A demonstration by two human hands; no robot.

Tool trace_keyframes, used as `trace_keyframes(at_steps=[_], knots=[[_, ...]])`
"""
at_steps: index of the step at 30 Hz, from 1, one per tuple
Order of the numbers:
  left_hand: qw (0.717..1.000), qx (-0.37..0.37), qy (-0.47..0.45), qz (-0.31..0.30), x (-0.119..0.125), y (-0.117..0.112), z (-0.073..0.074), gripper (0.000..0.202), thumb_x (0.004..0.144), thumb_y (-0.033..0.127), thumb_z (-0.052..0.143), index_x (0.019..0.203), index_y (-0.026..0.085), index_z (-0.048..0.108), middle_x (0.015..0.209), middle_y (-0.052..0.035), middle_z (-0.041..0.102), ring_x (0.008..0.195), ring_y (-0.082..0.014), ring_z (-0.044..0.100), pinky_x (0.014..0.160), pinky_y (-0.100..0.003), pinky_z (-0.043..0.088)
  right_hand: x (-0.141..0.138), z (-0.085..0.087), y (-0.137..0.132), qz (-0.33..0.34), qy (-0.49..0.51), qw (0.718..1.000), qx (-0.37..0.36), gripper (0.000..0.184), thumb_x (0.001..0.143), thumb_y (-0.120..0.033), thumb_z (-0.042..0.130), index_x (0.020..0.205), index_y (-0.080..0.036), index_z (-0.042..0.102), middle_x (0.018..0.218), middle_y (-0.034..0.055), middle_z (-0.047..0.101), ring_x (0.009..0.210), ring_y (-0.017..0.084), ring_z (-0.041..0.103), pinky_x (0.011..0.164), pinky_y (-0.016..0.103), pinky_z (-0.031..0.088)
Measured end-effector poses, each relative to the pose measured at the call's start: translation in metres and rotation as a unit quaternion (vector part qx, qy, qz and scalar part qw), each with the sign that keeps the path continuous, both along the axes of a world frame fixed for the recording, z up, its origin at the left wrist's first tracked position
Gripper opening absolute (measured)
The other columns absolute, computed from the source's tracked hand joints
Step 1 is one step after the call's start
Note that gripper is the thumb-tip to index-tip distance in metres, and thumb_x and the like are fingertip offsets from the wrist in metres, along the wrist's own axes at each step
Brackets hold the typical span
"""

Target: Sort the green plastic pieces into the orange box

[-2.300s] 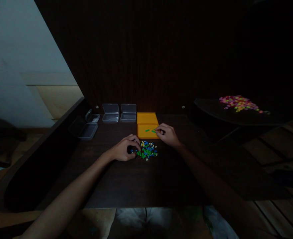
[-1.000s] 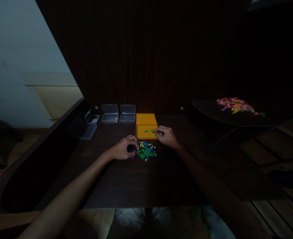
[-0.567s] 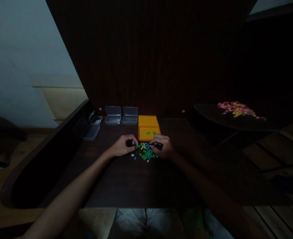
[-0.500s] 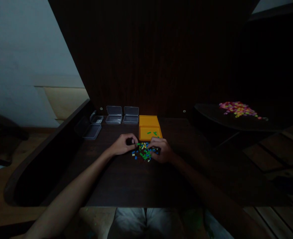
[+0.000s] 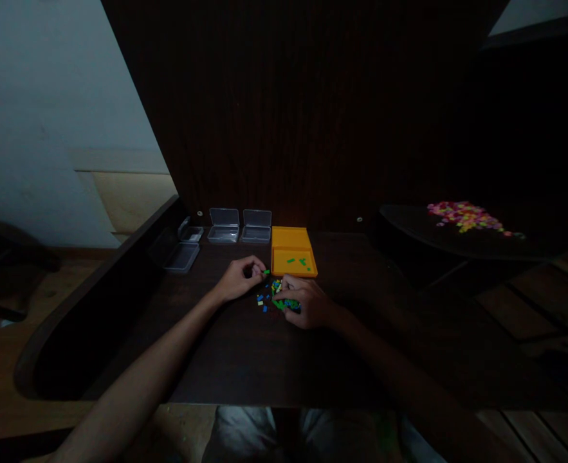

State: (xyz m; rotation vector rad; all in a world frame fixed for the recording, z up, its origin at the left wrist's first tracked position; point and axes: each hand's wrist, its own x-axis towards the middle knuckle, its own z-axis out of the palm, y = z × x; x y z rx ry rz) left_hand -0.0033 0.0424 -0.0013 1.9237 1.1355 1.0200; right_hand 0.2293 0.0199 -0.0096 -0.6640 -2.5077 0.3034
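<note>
A small green brick (image 5: 266, 272) is pinched between the thumb and fingertips of my left hand (image 5: 241, 279), just off the front left corner of the yellow box (image 5: 293, 274). Loose green, blue, yellow and pale bricks (image 5: 287, 303) lie in a pile on the dark table in front of that box. Over the pile's right side, my right hand (image 5: 307, 302) touches the bricks with thumb and forefinger apart. It partly covers the pile. Inside the yellow box, whose lid is raised, lie several green bricks (image 5: 303, 262).
Two clear plastic boxes (image 5: 223, 235) (image 5: 256, 235) stand with raised lids left of the yellow box. More clear cases (image 5: 182, 256) sit by the table's left side panel (image 5: 95, 302). Colourful small pieces (image 5: 467, 217) are heaped on a dark shelf (image 5: 409, 222) at the right.
My left hand has lifted slightly away from the pile with the green brick. My right hand has moved left and nearer to me, over the green bricks.
</note>
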Motion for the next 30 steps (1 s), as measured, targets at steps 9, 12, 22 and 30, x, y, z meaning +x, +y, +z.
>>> trace_keyframes(at_steps=[9, 12, 22, 30], knots=[[1.0, 0.004, 0.012, 0.023, 0.0052, 0.0027, -0.0057, 0.015, 0.077, 0.028, 0.062, 0.081, 0.015, 0.064, 0.063, 0.0033, 0.057, 0.06, -0.0103, 0.051, 0.061, -0.022, 0.042, -0.0006, 0.003, -0.0012, 0.002, 0.015, 1.0, -0.008, 0.02, 0.069, -0.017, 0.063, 0.087, -0.02, 0.068, 0.085, 0.0039, 0.057, 0.075, 0.017, 0.056, 0.065, 0.027, 0.044], [1.0, 0.0, 0.004, 0.026, 0.0056, 0.0028, -0.0063, 0.016, 0.077, 0.031, 0.063, 0.081, 0.015, 0.064, 0.062, 0.0035, 0.056, 0.06, -0.0105, 0.051, 0.061, -0.023, 0.042, -0.0004, 0.0018, -0.001, 0.005, 0.026, 1.0, -0.008, 0.015, 0.071, -0.017, 0.063, 0.085, -0.02, 0.067, 0.084, 0.0037, 0.057, 0.074, 0.017, 0.056, 0.065, 0.027, 0.044], [1.0, -0.014, -0.008, 0.021, 0.007, 0.0026, -0.0051, 0.018, 0.076, 0.033, 0.064, 0.081, 0.015, 0.064, 0.063, 0.0031, 0.056, 0.06, -0.0104, 0.051, 0.061, -0.022, 0.041, -0.0014, -0.0034, 0.0, -0.011, 0.07, 0.997, -0.009, 0.011, 0.078, -0.018, 0.061, 0.086, -0.02, 0.069, 0.081, 0.0045, 0.061, 0.072, 0.016, 0.059, 0.067, 0.027, 0.048], [0.999, -0.001, -0.018, 0.034, 0.0096, 0.0047, -0.0072, 0.017, 0.077, 0.031, 0.063, 0.083, 0.016, 0.063, 0.064, 0.0026, 0.058, 0.061, -0.0111, 0.052, 0.062, -0.023, 0.042, -0.0038, -0.0016, 0.0003, -0.008, 0.082, 0.996, -0.013, 0.009, 0.082, -0.018, 0.062, 0.088, -0.02, 0.068, 0.085, 0.0057, 0.064, 0.075, 0.017, 0.062, 0.07, 0.028, 0.05]])
